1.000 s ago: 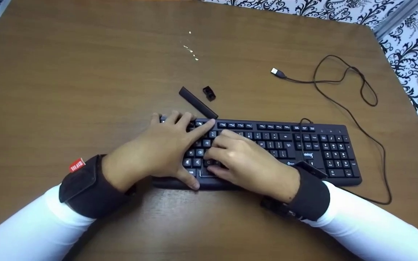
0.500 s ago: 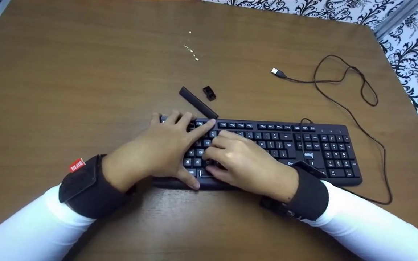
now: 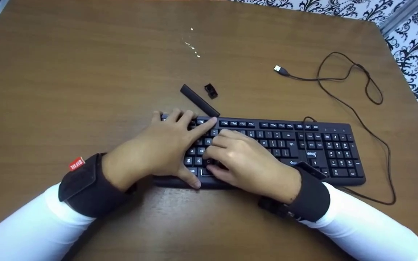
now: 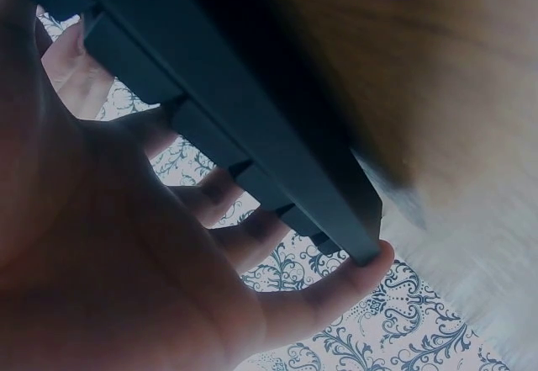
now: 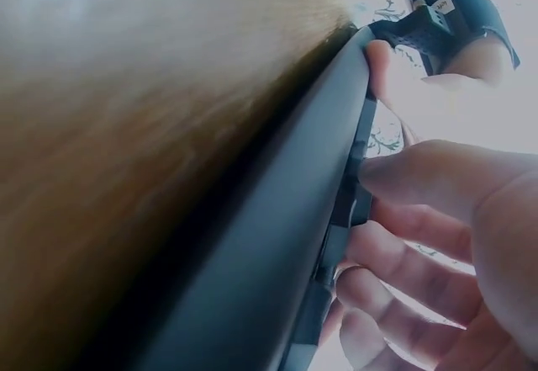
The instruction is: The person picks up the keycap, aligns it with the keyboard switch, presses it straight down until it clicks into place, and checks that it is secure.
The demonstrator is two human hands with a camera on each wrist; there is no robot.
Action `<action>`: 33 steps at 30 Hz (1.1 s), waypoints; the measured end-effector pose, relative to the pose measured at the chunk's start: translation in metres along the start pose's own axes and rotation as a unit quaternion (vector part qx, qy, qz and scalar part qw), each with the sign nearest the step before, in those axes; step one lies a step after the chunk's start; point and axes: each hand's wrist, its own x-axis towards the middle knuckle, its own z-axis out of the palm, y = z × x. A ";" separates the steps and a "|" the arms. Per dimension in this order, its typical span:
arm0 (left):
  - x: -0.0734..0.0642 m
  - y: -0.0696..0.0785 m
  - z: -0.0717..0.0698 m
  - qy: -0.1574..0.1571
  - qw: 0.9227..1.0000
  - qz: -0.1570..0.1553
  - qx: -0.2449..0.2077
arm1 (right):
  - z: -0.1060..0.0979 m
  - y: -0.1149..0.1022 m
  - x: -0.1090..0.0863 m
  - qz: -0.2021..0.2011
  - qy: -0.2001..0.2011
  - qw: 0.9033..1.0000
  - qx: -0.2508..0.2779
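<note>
A black keyboard (image 3: 334, 152) lies on the wooden table. My left hand (image 3: 158, 152) is spread over its left end, thumb at the near edge and fingers reaching the far edge; in the left wrist view, one fingertip (image 4: 380, 262) touches the end of the case. Beside it, my right hand (image 3: 241, 159) has its fingers bent down among the lower-row keys and pinches a key (image 3: 209, 162), mostly covered by the fingers. The right wrist view shows the thumb (image 5: 403, 173) against the key row. Behind the keyboard lies a long black bar (image 3: 199, 100), resembling a space bar.
A small black keycap-like piece (image 3: 211, 91) lies right of the bar. The keyboard's cable (image 3: 367, 128) loops over the right of the table (image 3: 67, 72), ending in a USB plug (image 3: 281, 70). Several tiny bright specks (image 3: 192, 48) show farther back.
The head view has shifted slightly. Both hands keep nearly the same places on the keyboard, with only tiny movement in the right hand.
</note>
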 end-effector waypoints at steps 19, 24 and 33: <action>0.000 -0.001 -0.002 0.008 1.000 0.003 -0.011 | -0.003 0.000 -0.002 0.017 -0.003 1.000 0.026; -0.001 -0.002 0.001 0.016 1.000 0.004 -0.005 | -0.004 0.002 -0.003 -0.009 -0.007 1.000 0.011; 0.002 -0.002 0.003 0.025 1.000 0.012 -0.004 | -0.006 0.000 -0.006 -0.040 -0.012 0.998 -0.053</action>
